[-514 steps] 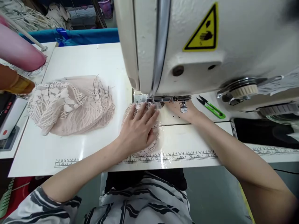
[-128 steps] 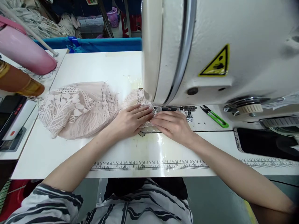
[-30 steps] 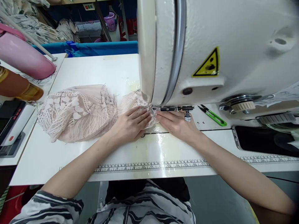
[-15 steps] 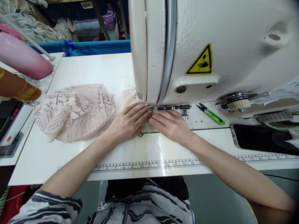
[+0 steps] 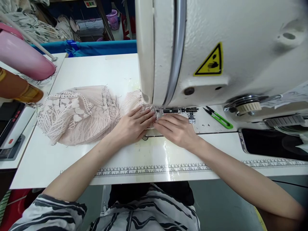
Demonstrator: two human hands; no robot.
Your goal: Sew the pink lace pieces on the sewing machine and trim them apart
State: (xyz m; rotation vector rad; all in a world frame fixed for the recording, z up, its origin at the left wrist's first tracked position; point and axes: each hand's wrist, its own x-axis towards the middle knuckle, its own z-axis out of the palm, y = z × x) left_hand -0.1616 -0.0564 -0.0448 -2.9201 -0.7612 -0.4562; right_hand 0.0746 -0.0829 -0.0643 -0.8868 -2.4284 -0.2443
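A pale pink lace fabric (image 5: 79, 115) lies bunched on the table, with dark loose threads on it. Its narrower right part runs under the head of the white sewing machine (image 5: 204, 25). My left hand (image 5: 133, 125) rests flat on this part, fingers stretched out and pointing at the presser foot. On the other side of the foot, my right hand (image 5: 176, 130) has its fingers together, thumb and fingertips at the fabric's edge. The fingertips of both hands nearly meet in front of the needle area. The needle itself and the fabric beneath my hands are hidden.
Green thread snips (image 5: 220, 118) lie right of the presser foot. A dark phone (image 5: 269, 144) lies farther right. A printed ruler (image 5: 154, 170) runs along the table's front edge. A pink bottle (image 5: 26, 53) and an amber bottle (image 5: 19, 85) stand at the left.
The view has shifted slightly, so the machine sits a little farther right. Both hands stay at the presser foot, and the fabric lies nearly as before.
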